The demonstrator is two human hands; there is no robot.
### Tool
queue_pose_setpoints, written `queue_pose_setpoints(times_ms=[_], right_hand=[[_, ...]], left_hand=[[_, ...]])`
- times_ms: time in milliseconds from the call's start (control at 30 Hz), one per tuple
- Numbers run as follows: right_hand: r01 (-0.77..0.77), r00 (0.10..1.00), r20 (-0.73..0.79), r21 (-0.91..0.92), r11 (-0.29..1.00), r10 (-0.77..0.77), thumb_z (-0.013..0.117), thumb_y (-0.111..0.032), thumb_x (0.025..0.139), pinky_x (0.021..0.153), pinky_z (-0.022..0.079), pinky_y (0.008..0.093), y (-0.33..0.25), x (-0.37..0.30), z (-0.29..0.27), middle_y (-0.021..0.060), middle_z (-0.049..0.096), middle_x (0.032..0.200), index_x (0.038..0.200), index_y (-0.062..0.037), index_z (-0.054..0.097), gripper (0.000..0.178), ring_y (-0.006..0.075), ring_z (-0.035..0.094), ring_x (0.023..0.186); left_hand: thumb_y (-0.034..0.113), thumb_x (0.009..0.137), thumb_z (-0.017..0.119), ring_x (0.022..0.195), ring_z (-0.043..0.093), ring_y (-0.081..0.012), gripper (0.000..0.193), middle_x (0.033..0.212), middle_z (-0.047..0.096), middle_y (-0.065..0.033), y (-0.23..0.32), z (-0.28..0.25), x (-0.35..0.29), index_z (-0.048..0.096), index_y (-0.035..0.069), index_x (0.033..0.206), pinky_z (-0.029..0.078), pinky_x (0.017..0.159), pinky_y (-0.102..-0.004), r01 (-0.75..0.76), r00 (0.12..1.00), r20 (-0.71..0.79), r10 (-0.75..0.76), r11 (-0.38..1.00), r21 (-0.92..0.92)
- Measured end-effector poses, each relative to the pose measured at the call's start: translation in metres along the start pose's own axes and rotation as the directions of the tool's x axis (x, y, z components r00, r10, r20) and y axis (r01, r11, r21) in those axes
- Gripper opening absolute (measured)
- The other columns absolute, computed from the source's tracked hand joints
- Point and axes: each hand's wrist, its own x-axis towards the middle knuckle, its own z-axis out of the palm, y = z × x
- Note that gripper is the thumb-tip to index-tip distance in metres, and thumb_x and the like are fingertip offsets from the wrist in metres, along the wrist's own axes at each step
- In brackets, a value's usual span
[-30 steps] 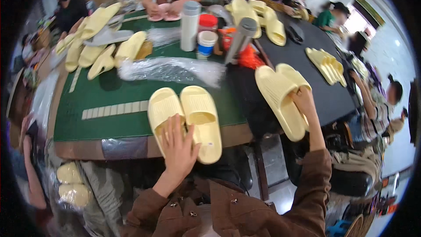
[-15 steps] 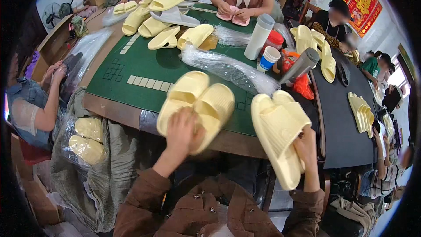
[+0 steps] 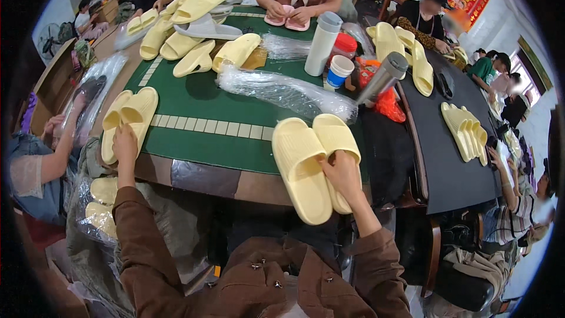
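Observation:
On the far left of the green table, my left hand (image 3: 124, 146) grips a pair of pale yellow slide slippers (image 3: 143, 111), fingers tucked into the foot openings. The pair lies side by side, toes away from me. My right hand (image 3: 343, 175) holds a second pale yellow pair (image 3: 294, 148) at the table's near edge, its fingers in the opening of the right slipper. That pair's heels overhang the edge. Beyond my hands, a bundle of clear plastic bags (image 3: 288, 91) lies across the table.
A heap of yellow slippers (image 3: 194, 53) with a grey slipper (image 3: 207, 27) covers the far left. A white tumbler (image 3: 323, 44), a paper cup (image 3: 339, 72) and a grey tumbler (image 3: 382, 76) stand right of the bags. Bagged slippers (image 3: 101, 218) lie lower left. Several people work around.
My left hand has carried its slipper pair from the middle to the table's left side. My right hand has moved left, and its slippers now sit side by side over the table edge.

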Motion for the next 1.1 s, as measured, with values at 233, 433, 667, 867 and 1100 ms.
queue_pose_setpoints(times_ms=[233,433,667,867,1100], right_hand=[[0.094,0.982,0.129,0.305,0.948,-0.139,0.068,-0.030,0.086,0.070,0.051,0.0415,-0.031,0.014,0.027,0.0227,0.067,0.084,0.092,0.0066,0.063,0.038,0.0335,0.066,0.076],[0.278,0.946,0.019,0.464,0.841,-0.323,0.058,-0.006,0.084,0.072,0.051,0.0378,-0.043,0.015,0.048,0.0190,0.066,0.089,0.117,0.0069,0.056,0.036,0.0266,0.065,0.081],[-0.020,0.987,0.093,0.882,0.471,-0.132,0.046,0.005,0.091,0.091,0.050,0.0284,-0.015,-0.028,0.005,0.0140,0.063,0.112,0.124,0.0063,0.052,0.034,0.0177,0.064,0.101],[0.034,0.999,-0.024,0.910,0.413,-0.029,0.047,0.003,0.096,0.094,0.051,0.0318,0.012,-0.040,-0.039,0.0140,0.063,0.116,0.114,0.0072,0.059,0.022,0.0198,0.064,0.104],[0.132,0.962,-0.224,0.880,0.455,0.154,0.048,0.000,0.097,0.093,0.052,0.0309,0.040,-0.050,-0.114,0.0152,0.064,0.114,0.108,0.0056,0.061,0.017,0.0193,0.065,0.103]], left_hand=[[0.010,0.088,0.060,0.132,0.039,-0.0423,0.044,0.145,0.039,-0.0204,0.096,-0.050,-0.045,0.053,0.006,0.131,0.033,0.108,-0.0507,-0.252,0.941,-0.304,0.150,0.909,-0.332],[0.003,0.086,0.060,0.139,0.030,-0.0403,0.043,0.148,0.036,-0.0195,0.218,-0.132,-0.123,0.056,0.006,0.128,0.025,0.114,-0.0477,-0.390,0.875,-0.189,0.446,0.417,-0.821],[0.018,0.089,0.062,0.142,0.023,-0.0383,0.050,0.150,0.035,-0.0148,0.290,-0.161,-0.164,0.050,0.012,0.137,0.020,0.113,-0.0543,-0.544,0.742,-0.221,0.633,0.376,-0.750],[0.026,0.084,0.064,0.135,0.033,-0.0345,0.062,0.142,0.041,-0.0120,0.312,-0.165,-0.175,0.045,0.014,0.142,0.021,0.113,-0.0531,-0.695,0.679,-0.280,0.678,0.472,-0.543],[0.021,0.081,0.064,0.133,0.034,-0.0333,0.065,0.141,0.042,-0.0113,0.310,-0.165,-0.173,0.044,0.014,0.143,0.020,0.114,-0.0505,-0.705,0.670,-0.288,0.684,0.465,-0.536]])
